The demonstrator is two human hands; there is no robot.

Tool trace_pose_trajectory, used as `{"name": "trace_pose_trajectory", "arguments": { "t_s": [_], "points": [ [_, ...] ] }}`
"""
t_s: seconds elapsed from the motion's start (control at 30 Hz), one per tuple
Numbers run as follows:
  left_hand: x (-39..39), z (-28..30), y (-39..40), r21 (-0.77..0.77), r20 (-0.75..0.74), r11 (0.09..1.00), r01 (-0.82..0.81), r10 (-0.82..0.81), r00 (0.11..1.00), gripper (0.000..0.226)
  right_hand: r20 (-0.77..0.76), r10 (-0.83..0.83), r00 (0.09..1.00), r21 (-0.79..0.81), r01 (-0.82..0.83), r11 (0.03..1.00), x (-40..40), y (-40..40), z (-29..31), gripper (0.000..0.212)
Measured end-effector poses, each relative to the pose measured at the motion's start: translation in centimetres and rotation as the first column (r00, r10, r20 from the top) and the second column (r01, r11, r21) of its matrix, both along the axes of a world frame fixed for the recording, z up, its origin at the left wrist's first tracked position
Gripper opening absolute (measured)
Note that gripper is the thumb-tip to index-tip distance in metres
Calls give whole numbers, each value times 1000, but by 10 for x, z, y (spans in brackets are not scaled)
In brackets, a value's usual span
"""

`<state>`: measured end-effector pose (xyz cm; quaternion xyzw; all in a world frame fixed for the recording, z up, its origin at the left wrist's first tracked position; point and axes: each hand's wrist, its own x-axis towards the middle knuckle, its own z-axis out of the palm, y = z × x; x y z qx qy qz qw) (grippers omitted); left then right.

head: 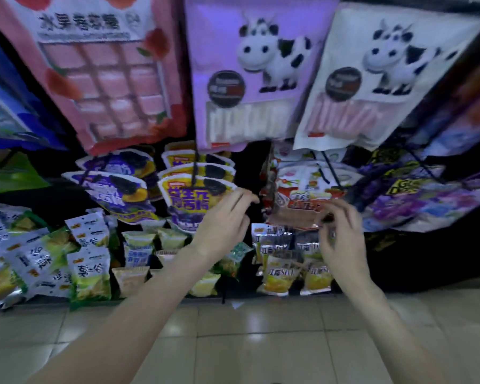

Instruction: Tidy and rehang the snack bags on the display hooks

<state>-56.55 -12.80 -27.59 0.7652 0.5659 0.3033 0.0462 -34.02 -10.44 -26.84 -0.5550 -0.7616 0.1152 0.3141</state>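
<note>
A red and white snack bag (297,206) hangs in the middle row of a dark display rack, with more of its kind behind it on a black hook (329,170). My right hand (341,236) pinches the bag's lower right edge between thumb and fingers. My left hand (227,220) is raised just left of that bag, fingers loosely bent and holding nothing, in front of a yellow and purple bag (189,200) that hangs on its own hook (195,167). The view is blurred.
Large pink (106,73), purple cow (247,76) and white cow (372,79) bags hang in the top row. Purple bags (117,187) hang to the left, dark purple ones (416,198) to the right. Small green, yellow and silver bags (280,270) fill the bottom row above a tiled floor (261,342).
</note>
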Motion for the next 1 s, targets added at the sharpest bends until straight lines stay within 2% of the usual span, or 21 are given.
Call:
{"name": "trace_pose_trajectory", "arguments": {
  "t_s": [0.1, 0.17, 0.23, 0.33, 0.43, 0.8, 1.0],
  "points": [
    [51, 4, 38, -84, 26, 992, -89, 91, 995, 42, 15, -57, 998, -40, 57, 998, 40, 48, 2, 43],
    [78, 7, 64, -135, 33, 982, -134, 139, 990, 47, 0, 19, 1000, -103, -18, 994, 52, 77, 6, 51],
    [95, 5, 87, -149, -34, 972, -180, 177, 984, 48, 20, 100, 995, -121, -97, 988, 56, 103, 9, 56],
    [109, 2, 108, -35, -189, 961, -275, 264, 946, 44, 182, 212, 960, -72, -202, 977, 55, 129, 11, 51],
    [113, -3, 117, 55, -223, 944, -325, 328, 918, 44, 303, 257, 918, -110, -235, 966, 53, 142, 6, 45],
    [108, -8, 122, 2, -136, 936, -352, 349, 927, 26, 307, 294, 905, -195, -242, 951, 43, 158, 5, 53],
    [110, -8, 120, -161, -180, 891, -423, 395, 901, 49, 264, 235, 935, -194, -187, 963, 53, 144, 1, 66]
  ]
}}
